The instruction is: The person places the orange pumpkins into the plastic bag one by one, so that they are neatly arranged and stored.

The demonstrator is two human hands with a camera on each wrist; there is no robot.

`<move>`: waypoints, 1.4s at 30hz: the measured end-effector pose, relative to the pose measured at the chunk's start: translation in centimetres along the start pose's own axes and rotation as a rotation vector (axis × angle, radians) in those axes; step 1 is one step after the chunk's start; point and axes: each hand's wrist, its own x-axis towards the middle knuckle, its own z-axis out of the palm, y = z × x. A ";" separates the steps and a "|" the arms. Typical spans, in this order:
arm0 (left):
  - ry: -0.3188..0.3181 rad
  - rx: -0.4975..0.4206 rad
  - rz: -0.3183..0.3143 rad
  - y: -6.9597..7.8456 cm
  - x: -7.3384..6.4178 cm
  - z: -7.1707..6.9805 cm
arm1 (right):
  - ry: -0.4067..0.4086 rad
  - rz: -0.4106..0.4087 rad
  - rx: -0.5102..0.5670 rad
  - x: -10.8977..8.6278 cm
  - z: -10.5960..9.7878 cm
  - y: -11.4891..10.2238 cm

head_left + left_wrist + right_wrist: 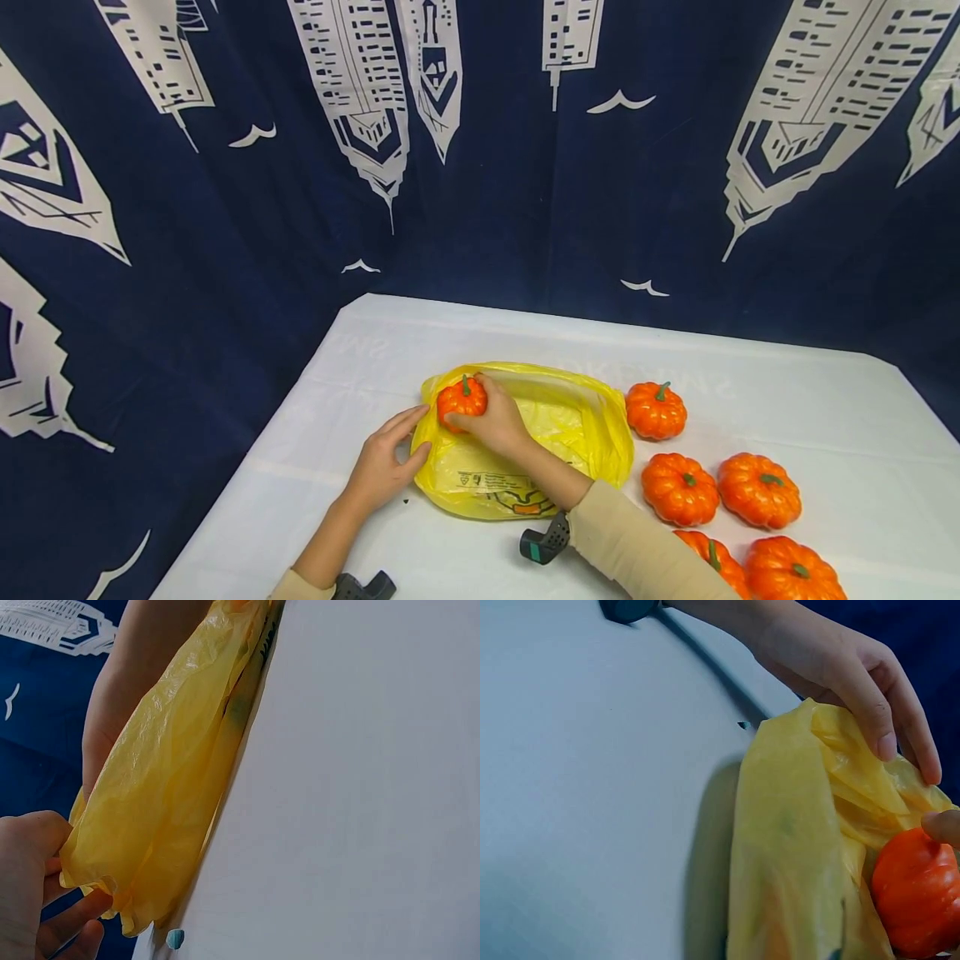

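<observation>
A yellow plastic bag (pixel 551 425) lies on the table with its mouth spread wide. Within its left end, my right hand (pixel 504 423) grips a small orange pumpkin (pixel 459 403) with a green stem, fingers and thumb around its side. My left hand (pixel 381 468) is at the bag's left rim, its thumb and fingers spread apart and touching the plastic. In the left wrist view, the left hand (pixel 45 885) meets the bag's edge (pixel 150 795). The right wrist view has the pumpkin (pixel 915 892) inside the bag, with only a fingertip of the right hand showing.
Right of the bag several more orange pumpkins lie on the white tablecloth: one near the far rim (pixel 656 411), others closer (pixel 679 489), (pixel 759 491). My right sleeve (pixel 637 542) partly covers one nearby pumpkin (pixel 716 557). A dark blue patterned cloth (pixel 495 233) hangs behind.
</observation>
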 end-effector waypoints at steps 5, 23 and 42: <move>-0.002 0.001 0.007 0.1 0.1 0.0 | -0.009 0.004 -0.016 -0.3 -1.0 -0.3; -0.006 0.001 -0.012 0.3 0.2 0.3 | -0.071 -0.028 -0.072 -3.9 -6.4 -1.6; 0.001 0.010 -0.022 0.3 -0.1 0.4 | 0.015 -0.096 -0.042 -9.4 -14.4 -1.4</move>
